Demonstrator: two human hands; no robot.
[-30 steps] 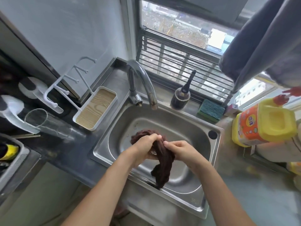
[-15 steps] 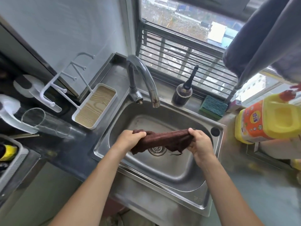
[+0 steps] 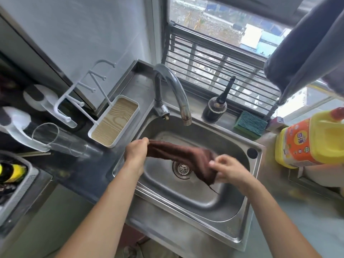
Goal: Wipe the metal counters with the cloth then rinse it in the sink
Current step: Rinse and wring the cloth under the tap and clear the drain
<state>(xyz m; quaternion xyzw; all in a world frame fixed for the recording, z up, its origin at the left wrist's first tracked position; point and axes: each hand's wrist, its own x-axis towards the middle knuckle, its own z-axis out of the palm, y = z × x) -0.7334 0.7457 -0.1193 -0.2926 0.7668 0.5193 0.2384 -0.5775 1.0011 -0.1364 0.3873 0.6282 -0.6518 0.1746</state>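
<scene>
I hold the cloth (image 3: 178, 155) stretched over the steel sink (image 3: 195, 198), long axis ten-to-four; left hand (image 3: 135, 153) and right hand (image 3: 228, 170) both grip it.

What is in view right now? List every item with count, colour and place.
cloth: 1, brown, stretched over sink
sink: 1, steel, centre
tap: 1, steel, behind sink
drain: 1, steel, sink floor
tray: 1, white, left of sink
glass: 1, clear, lying left
bottle: 1, dark, sill
sponge: 1, green, sill
jug: 1, yellow, right
left hand: grips cloth's left end
right hand: holds cloth's right end
</scene>
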